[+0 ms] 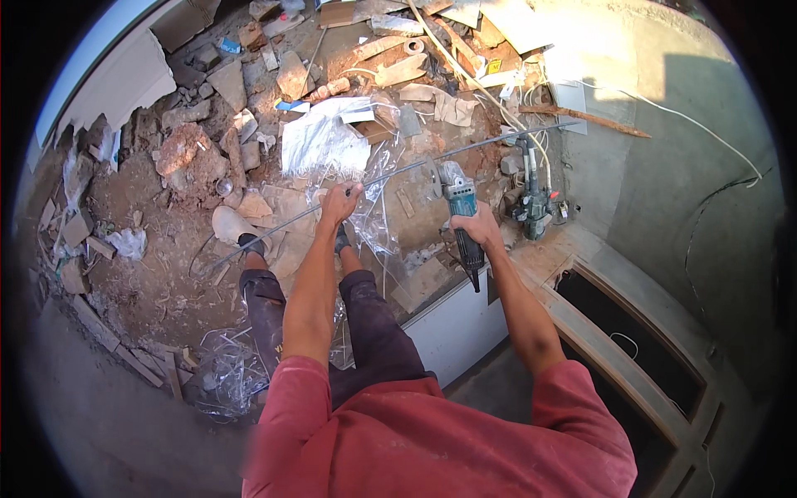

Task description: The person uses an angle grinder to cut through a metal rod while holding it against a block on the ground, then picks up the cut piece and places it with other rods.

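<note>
My left hand [339, 202] is closed around a long, thin metal rod [481, 146], which runs slantwise from beside my feet up to the far right. In my right hand [479, 226] is a teal and black angle grinder [462, 199], gripped by its body. The grinder's disc [435, 178] is close to the rod, right of my left hand; whether they touch I cannot tell. Below my left hand are my dark shoes and trouser legs, standing on the littered ground.
A second power tool [534, 199], teal and dark, stands by the right wall. Broken stones, wood scraps and a white sack [325, 139] cover the ground ahead. Clear plastic sheeting [228, 373] lies at lower left. A wooden frame with dark openings [631, 319] is at right.
</note>
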Demonstrator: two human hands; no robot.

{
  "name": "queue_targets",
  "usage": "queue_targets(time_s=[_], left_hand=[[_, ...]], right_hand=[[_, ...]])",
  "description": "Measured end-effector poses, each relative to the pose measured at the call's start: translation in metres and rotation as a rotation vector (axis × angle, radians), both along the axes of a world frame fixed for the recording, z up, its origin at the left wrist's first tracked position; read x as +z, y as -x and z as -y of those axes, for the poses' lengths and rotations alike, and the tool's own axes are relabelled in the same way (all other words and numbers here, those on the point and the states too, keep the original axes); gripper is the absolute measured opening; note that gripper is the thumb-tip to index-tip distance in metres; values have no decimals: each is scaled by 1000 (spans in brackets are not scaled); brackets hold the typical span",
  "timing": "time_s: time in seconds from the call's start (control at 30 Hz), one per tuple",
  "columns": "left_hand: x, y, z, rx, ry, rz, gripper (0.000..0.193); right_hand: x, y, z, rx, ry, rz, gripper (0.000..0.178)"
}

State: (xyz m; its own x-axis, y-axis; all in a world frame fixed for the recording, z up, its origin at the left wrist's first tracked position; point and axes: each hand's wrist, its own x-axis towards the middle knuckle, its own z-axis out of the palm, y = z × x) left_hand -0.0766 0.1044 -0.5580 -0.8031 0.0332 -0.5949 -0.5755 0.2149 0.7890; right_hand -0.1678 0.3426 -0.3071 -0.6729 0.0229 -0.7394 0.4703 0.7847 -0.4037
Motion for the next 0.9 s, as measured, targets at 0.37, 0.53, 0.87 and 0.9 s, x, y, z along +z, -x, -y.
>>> queue_targets(time_s=[0.37,0.53,0.87,0.9], left_hand=[[12,3,3,62,-2,-41,41],[12,0,6,79,-3,-30,40],[16,-2,7,83,27,-57,37],[16,-3,8,96,22,-47,36]], right_hand=[[-19,-1,-1,-10,20,48,23],[-26,-4,8,27,-6,47,17],[-35,-5,14,-15,-27,126,19],[-35,-5,19,-32,-30,130,19]])
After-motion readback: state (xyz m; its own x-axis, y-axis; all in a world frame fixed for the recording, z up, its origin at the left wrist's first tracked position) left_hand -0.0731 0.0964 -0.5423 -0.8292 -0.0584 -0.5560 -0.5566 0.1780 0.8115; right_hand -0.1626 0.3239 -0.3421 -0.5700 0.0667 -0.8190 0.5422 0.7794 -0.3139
